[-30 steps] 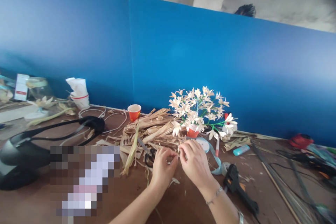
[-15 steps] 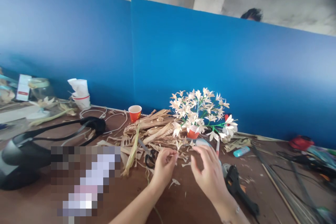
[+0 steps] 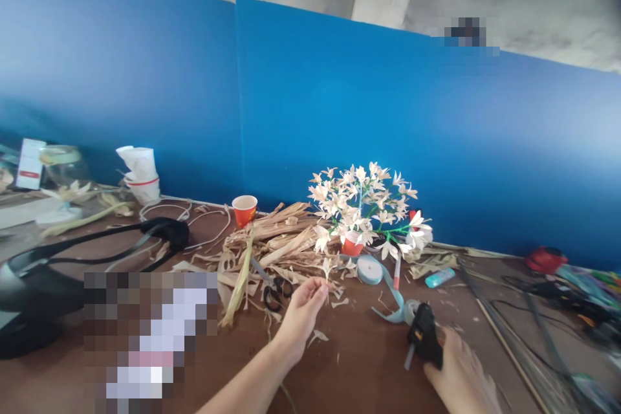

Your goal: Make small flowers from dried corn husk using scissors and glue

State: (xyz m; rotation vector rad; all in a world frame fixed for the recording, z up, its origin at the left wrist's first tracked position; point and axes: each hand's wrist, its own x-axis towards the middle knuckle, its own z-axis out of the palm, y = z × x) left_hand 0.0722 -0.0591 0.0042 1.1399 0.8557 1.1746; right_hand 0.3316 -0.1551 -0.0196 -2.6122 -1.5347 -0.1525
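- Scissors: lying on the table just left of the left hand, blades tucked against the husk pile. Probably snagging a wrist or dragging loose strips along on any sweep that way.
- Left hand: fingertips pinching together on a small husk flower, holding it just above the table in front of the pile. Gripping such a tiny stem that lightly, likely risking it twisting or dropping into the look-alike scraps.
- Ribbon roll: trailing its loose tail toward the glue gun. Possibly catching on the nozzle and getting gummed up.
- Glue gun: sitting in the right hand, fingers wrapping round the handle, nozzle pointing down and left at the table. If hot, probably dripping on the wood or stringing onto the ribbon; not seeing any sign of heat either way.
- Bringing nozzle and pinching fingertips close together: looking like the real burn risk, honestly.
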